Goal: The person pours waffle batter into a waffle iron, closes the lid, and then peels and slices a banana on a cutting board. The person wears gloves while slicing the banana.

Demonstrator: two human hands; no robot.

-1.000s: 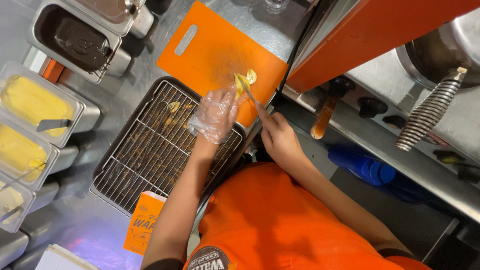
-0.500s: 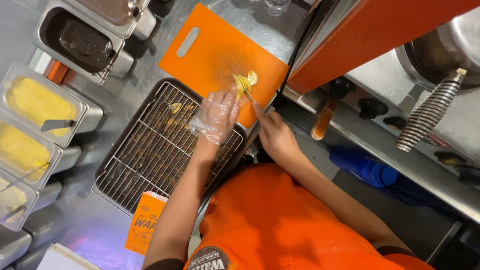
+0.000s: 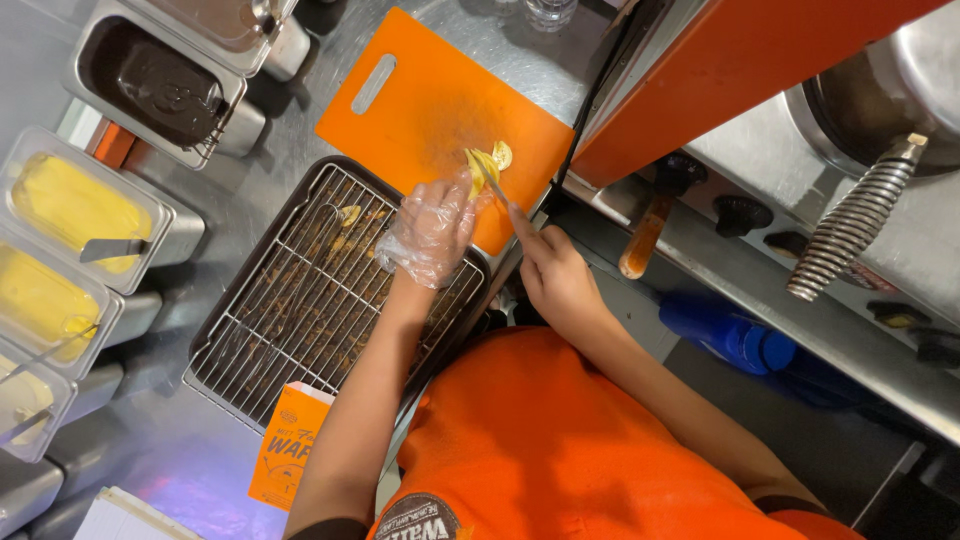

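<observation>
Counter (image 3: 480, 40): bare steel, seen from above; it carries an orange board (image 3: 430, 100), a dark tray with a wire rack (image 3: 300, 300) and a row of steel tubs (image 3: 80, 215) along the far left.
Room: an orange panel (image 3: 740, 70) and a steel ledge with dark knobs (image 3: 740, 212) stand just right of the right hand.
Left hand (image 3: 432, 232): in a clear glove, over the corner where rack and board meet; its fingers (image 3: 470, 195) are closed on a yellow food piece (image 3: 485, 165).
Food piece: on the board's near corner, at the left fingertips, touching the blade.
Right hand (image 3: 555, 275): bare, fingers wrapped round a knife (image 3: 497, 190) whose blade points up-left to the food.
Edges: the food sits close to the board's right edge, which lies just beside the dark gap under the panel; the board's near edge overlaps the tray.
Open room: most of the board beyond the fingertips is bare, up to its handle slot.
Hidden: the knife handle is covered by the right hand; the glove blurs the left fingers; tub contents show only as yellow and brown; the orange leaflet (image 3: 290, 455) is partly under the left forearm.
</observation>
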